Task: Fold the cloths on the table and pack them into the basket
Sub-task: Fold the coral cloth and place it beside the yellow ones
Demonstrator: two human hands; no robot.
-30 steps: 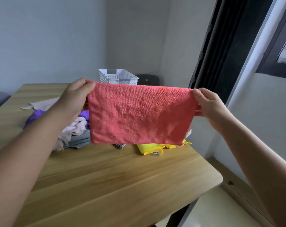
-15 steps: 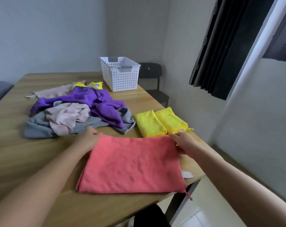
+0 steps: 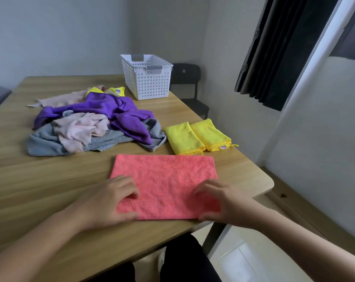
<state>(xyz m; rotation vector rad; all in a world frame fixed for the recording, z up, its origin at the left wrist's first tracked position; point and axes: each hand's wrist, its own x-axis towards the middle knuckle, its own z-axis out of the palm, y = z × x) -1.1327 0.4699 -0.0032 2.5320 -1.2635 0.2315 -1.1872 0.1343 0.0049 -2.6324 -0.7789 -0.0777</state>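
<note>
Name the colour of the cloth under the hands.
Coral pink cloth, seen in the head view.

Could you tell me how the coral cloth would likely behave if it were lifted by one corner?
The coral cloth would probably droop limply: it lies flat and thin on the table. It is likely light, and its fuzzy pile should grip rather than slip.

Coral cloth [image 3: 168, 180] lies flat near the table [image 3: 40, 190] edge; folded yellow cloths [image 3: 183, 139], crumpled pile [image 3: 95, 127] and white basket [image 3: 150, 84] sit beyond
</note>
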